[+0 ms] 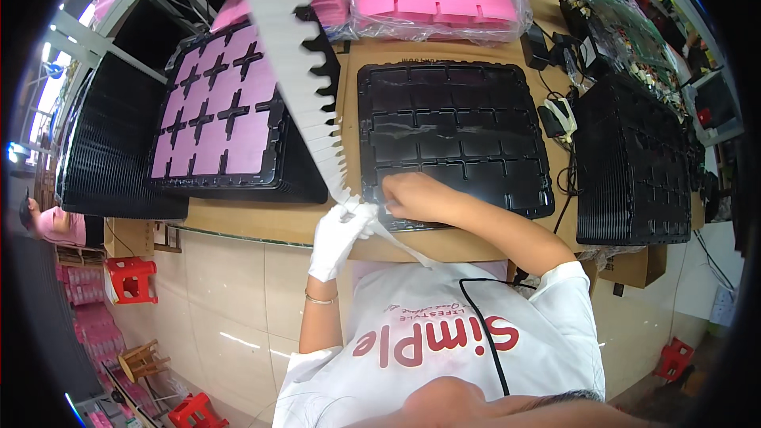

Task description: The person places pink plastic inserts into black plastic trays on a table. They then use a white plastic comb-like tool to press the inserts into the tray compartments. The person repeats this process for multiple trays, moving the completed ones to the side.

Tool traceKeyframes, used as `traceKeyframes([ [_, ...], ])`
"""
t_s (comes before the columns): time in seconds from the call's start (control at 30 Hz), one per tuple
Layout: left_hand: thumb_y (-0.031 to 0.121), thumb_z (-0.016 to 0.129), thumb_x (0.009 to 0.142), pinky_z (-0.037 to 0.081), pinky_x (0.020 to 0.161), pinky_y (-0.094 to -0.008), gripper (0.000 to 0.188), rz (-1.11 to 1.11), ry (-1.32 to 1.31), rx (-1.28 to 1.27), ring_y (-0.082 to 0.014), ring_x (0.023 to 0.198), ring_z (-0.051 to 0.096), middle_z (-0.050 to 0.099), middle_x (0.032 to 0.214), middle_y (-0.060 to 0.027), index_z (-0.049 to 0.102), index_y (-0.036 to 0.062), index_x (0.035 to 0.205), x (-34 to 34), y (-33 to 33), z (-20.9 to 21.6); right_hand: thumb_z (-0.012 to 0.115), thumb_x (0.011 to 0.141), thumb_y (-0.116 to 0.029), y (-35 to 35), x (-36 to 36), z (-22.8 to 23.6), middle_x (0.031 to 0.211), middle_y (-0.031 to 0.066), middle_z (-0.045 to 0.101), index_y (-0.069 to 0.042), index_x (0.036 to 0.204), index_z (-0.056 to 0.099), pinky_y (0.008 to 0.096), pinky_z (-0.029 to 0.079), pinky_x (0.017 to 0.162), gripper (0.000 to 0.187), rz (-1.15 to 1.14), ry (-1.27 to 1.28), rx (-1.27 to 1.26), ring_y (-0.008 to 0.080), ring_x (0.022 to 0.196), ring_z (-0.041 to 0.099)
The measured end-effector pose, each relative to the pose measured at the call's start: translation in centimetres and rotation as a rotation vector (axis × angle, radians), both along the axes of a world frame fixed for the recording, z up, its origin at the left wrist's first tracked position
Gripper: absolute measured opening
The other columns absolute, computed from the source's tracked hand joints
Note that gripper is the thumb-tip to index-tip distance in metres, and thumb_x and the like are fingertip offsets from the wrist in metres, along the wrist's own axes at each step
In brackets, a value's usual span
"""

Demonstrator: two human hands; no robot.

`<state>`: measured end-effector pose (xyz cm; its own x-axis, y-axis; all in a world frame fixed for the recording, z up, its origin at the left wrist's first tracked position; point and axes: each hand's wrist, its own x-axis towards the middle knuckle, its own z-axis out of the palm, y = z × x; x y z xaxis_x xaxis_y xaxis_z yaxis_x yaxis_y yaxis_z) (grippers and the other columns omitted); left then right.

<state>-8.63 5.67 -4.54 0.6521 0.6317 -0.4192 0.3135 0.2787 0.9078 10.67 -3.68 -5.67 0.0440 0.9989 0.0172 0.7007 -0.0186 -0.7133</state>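
My left hand (342, 234), in a white glove, pinches a long white notched strip (289, 71) that looks like backing paper. The strip rises from my fingers toward the top of the view, teeth along its right edge. Its narrow tail hangs toward my shirt. Bare and curled closed, my right hand (412, 195) rests over the near left part of a black plastic tray (460, 143). Whatever its fingertips hold is hidden. The tray has shallow compartments and lies flat on the brown table.
At left, a stack of black trays (119, 135) stands beside another topped with pink sheets (210, 103). Bagged pink pieces (436, 0) lie at the back. On the right are more stacked trays (634, 162), cables, a white-and-black tool (561, 120) and green circuit boards (626, 24).
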Motion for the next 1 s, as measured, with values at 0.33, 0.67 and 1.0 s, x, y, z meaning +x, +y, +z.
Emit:
traceKeyframes([
  [0.33,0.025,0.074,0.087,0.053,0.066,-0.0241,0.035,-0.027,0.026,-0.017,-0.0110,0.073,0.065,0.069,0.085,-0.0086,0.065,-0.0057,0.102,0.1,0.4,-0.1,0.065,0.078,-0.009,0.6,-0.2,-0.4,0.080,0.0186,0.067,0.001,0.080,0.060,0.0443,0.052,0.071,0.012,-0.049,-0.045,-0.041,0.0379,0.079,0.066],
  [0.67,0.022,0.073,0.088,0.054,0.066,-0.0240,0.032,0.023,0.017,-0.016,-0.0104,0.073,0.066,0.069,0.085,-0.0076,0.066,-0.0041,0.105,0.1,-0.1,-0.5,0.066,0.076,-0.012,-1.0,0.4,-0.1,0.076,0.0109,0.061,-0.003,0.081,0.062,0.0417,0.049,0.064,0.011,0.094,0.032,0.013,0.0312,0.071,0.062],
  [1.0,0.015,0.072,0.088,0.055,0.066,-0.0240,0.027,0.045,0.027,0.023,-0.0120,0.074,0.066,0.070,0.090,-0.0103,0.063,-0.0065,0.101,0.2,-0.5,0.2,0.068,0.075,-0.009,-0.6,1.0,-0.7,0.072,0.0078,0.056,-0.004,0.079,0.063,0.0346,0.047,0.060,0.008,0.038,0.117,0.103,0.0232,0.066,0.059],
])
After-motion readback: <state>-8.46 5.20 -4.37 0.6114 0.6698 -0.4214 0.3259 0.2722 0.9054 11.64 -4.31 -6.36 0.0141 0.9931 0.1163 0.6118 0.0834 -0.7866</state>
